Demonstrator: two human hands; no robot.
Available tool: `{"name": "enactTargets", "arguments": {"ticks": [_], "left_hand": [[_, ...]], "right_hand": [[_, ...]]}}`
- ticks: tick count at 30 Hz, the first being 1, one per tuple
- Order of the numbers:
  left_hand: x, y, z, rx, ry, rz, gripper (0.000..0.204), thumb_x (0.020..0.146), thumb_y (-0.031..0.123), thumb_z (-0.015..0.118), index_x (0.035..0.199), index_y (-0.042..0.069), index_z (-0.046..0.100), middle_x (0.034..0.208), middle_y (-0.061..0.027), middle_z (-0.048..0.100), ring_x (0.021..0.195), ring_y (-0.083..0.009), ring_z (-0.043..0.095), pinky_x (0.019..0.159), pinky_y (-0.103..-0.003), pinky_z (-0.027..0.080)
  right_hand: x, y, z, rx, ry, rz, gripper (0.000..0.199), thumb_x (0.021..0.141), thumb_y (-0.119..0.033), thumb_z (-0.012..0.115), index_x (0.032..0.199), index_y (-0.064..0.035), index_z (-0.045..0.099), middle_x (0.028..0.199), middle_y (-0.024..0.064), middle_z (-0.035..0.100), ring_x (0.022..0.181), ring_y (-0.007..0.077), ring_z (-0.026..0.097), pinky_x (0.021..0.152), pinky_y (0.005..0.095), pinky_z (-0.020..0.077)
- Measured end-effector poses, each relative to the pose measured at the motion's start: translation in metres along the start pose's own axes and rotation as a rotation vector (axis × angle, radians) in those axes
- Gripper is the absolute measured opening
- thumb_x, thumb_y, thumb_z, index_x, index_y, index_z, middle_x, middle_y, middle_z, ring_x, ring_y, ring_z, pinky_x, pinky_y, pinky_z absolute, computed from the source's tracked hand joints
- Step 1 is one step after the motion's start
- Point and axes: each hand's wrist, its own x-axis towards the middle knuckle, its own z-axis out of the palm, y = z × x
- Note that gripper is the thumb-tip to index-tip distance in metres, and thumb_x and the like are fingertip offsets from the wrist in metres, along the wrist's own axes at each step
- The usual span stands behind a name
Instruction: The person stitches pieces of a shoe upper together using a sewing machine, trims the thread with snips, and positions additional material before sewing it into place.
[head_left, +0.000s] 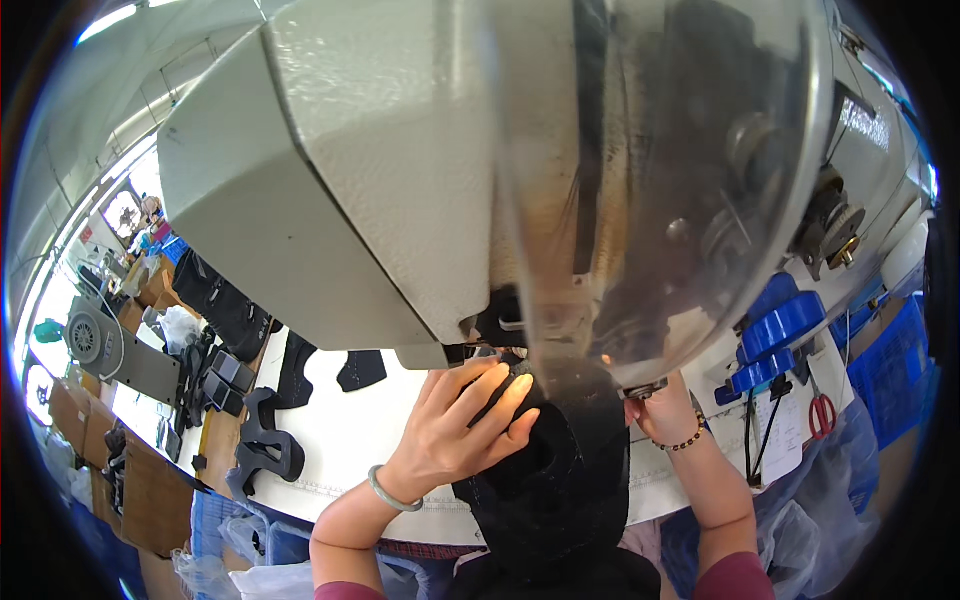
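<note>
A black fabric piece (pixel 585 450) with pale stitch lines lies under the head of a large grey sewing machine (pixel 380 170) and hangs toward me over the table edge. My left hand (pixel 460 420), with a pale bangle at the wrist, grips its left side close to the needle area, fingers bent and pressed onto it. On the opposite side, my right hand (pixel 665 410), wearing a beaded bracelet, is closed at the fabric's right edge. Some of its fingers are hidden behind the clear shield (pixel 690 200). The needle itself is hidden.
Left on the white table (pixel 340 430) are black cut pieces (pixel 361 370) and a curved black part (pixel 268 445). To the right are a blue plastic holder (pixel 780 335), red-handled scissors (pixel 822 415) and a paper sheet (pixel 783 435). A blue crate (pixel 890 370) stands beyond.
</note>
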Motion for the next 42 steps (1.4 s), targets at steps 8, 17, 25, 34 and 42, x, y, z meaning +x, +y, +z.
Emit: {"name": "enactTargets", "arguments": {"ticks": [8, 17, 25, 34, 42], "left_hand": [[0.007, 0.008, 0.003, -0.031, 0.022, -0.028, 0.026, 0.069, 0.007, 0.073, 0.088, -0.004, 0.060, 0.095, -0.0147, 0.057, 0.089, -0.0325, 0.059, 0.075, -0.039, 0.051], [0.010, 0.004, -0.004, -0.053, 0.002, -0.015, 0.023, 0.071, 0.004, 0.073, 0.086, -0.006, 0.059, 0.093, -0.0135, 0.057, 0.087, -0.0289, 0.058, 0.074, -0.037, 0.050], [0.005, -0.004, -0.007, -0.104, -0.071, -0.046, 0.027, 0.072, 0.006, 0.073, 0.094, -0.004, 0.062, 0.098, -0.0118, 0.055, 0.091, -0.0284, 0.059, 0.070, -0.035, 0.048], [-0.002, -0.017, -0.003, -0.196, -0.067, -0.085, 0.029, 0.071, 0.006, 0.074, 0.099, 0.007, 0.068, 0.096, -0.0090, 0.057, 0.086, -0.0264, 0.059, 0.071, -0.034, 0.050], [0.001, -0.009, -0.008, -0.250, -0.032, -0.239, 0.029, 0.073, 0.003, 0.072, 0.101, 0.009, 0.070, 0.094, -0.0088, 0.060, 0.081, -0.0229, 0.060, 0.065, -0.031, 0.049]], "right_hand": [[0.003, 0.012, -0.010, 0.081, -0.201, -0.058, 0.030, 0.088, -0.011, 0.060, 0.115, -0.0038, 0.050, 0.096, 0.0116, 0.066, 0.052, 0.0065, 0.056, 0.035, 0.0164, 0.0423], [-0.008, 0.010, 0.013, -0.159, 0.043, -0.063, 0.022, 0.080, -0.006, 0.067, 0.100, 0.0005, 0.062, 0.075, 0.0035, 0.062, 0.043, 0.0076, 0.052, 0.033, 0.0191, 0.0397], [-0.015, 0.009, 0.033, -0.174, 0.101, -0.132, 0.014, 0.080, -0.009, 0.066, 0.087, 0.0011, 0.060, 0.067, 0.0021, 0.058, 0.037, 0.0060, 0.046, 0.031, 0.0182, 0.0348], [-0.020, 0.012, 0.041, -0.191, 0.061, -0.134, 0.011, 0.087, -0.010, 0.063, 0.081, -0.0022, 0.060, 0.058, -0.0004, 0.054, 0.039, 0.0040, 0.045, 0.035, 0.0175, 0.0337], [-0.024, 0.016, 0.045, -0.170, 0.065, -0.108, 0.020, 0.088, -0.014, 0.062, 0.075, -0.0002, 0.058, 0.057, 0.0026, 0.055, 0.040, 0.0038, 0.046, 0.036, 0.0176, 0.0339]]}}
